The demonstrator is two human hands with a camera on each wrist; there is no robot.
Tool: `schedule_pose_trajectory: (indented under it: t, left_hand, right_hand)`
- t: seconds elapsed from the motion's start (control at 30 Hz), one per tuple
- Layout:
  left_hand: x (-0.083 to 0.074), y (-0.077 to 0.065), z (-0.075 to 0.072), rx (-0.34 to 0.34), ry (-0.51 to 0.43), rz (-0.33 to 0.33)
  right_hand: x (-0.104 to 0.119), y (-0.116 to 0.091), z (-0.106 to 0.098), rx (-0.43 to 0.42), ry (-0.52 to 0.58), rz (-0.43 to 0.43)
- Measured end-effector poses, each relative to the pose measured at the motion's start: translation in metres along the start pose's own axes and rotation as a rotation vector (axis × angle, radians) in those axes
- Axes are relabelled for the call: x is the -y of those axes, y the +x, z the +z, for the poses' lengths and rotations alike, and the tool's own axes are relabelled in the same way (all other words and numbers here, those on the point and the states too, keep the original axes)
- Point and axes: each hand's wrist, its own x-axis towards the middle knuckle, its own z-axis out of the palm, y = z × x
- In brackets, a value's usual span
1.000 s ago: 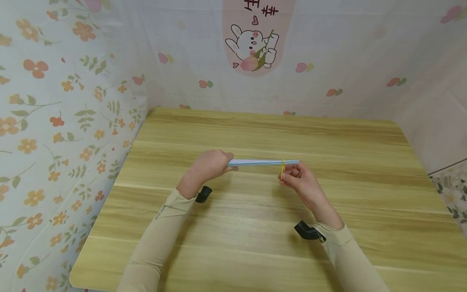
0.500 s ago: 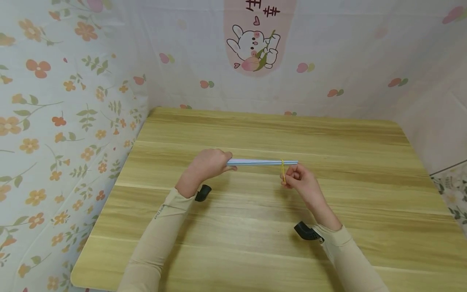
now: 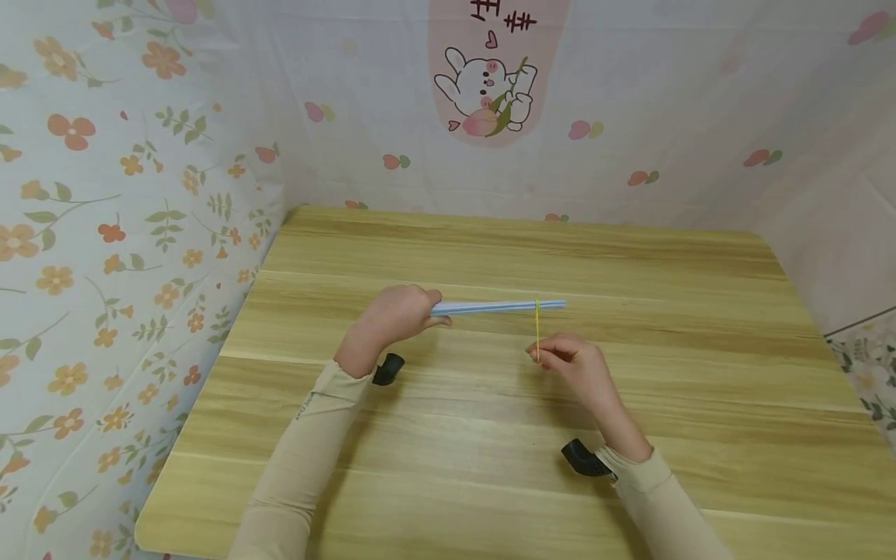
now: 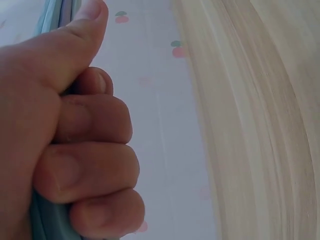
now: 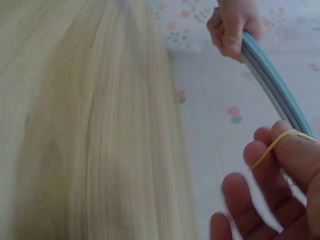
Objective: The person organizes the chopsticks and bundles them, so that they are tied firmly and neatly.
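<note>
My left hand [image 3: 390,313] grips a bundle of slim pale-blue, white and purplish chopsticks [image 3: 483,307] by the thicker end, fingers curled round it in the left wrist view. The thin ends point right, held above the table. A yellow rubber band [image 3: 537,330] is looped round the bundle near those ends and is stretched toward me. Its near end is pinched between the thumb and fingers of my right hand [image 3: 581,369], which is apart from the chopsticks. The right wrist view shows the band [image 5: 272,145] taut across the thumb and a fingertip.
A wood-grain table [image 3: 448,459] lies under both hands. Behind it hangs a white printed cloth [image 3: 630,93], and a flowered cloth [image 3: 105,272] hangs along the left side. Black wrist cameras [image 3: 584,457] stick out below each hand.
My right hand has moved away from the chopstick tips and toward me, pulling the rubber band longer. The chopsticks have shifted slightly left, their tips a little farther up in the view.
</note>
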Motion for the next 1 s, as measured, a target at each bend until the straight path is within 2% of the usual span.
schedule_pose_trajectory:
  t: [0.13, 0.37, 0.5, 0.63, 0.73, 0.9, 1.0]
  left_hand:
    - [0.002, -0.001, 0.000, 0.023, -0.032, -0.006]
    - [0.001, -0.001, -0.002, 0.055, -0.050, -0.021]
    - [-0.001, 0.001, -0.005, 0.058, -0.067, -0.029]
    - [-0.003, 0.002, -0.007, 0.061, -0.077, -0.049]
    - [-0.005, 0.002, -0.007, 0.049, -0.073, -0.052]
    - [-0.007, 0.002, -0.008, -0.011, -0.040, -0.025]
    - [-0.008, 0.002, -0.008, -0.051, -0.006, -0.020]
  right_hand:
    - [0.002, -0.006, 0.006, -0.024, -0.033, -0.155]
    - [0.003, -0.008, 0.016, -0.044, 0.018, -0.427]
    - [0.005, -0.009, 0.018, -0.045, 0.033, -0.499]
    - [0.007, -0.012, 0.020, 0.009, 0.122, -0.483]
    - [0.008, -0.014, 0.021, 0.077, 0.251, -0.428]
    - [0.008, -0.016, 0.021, 0.163, 0.548, -0.288]
    - [0.007, -0.014, 0.018, 0.207, 0.779, -0.221]
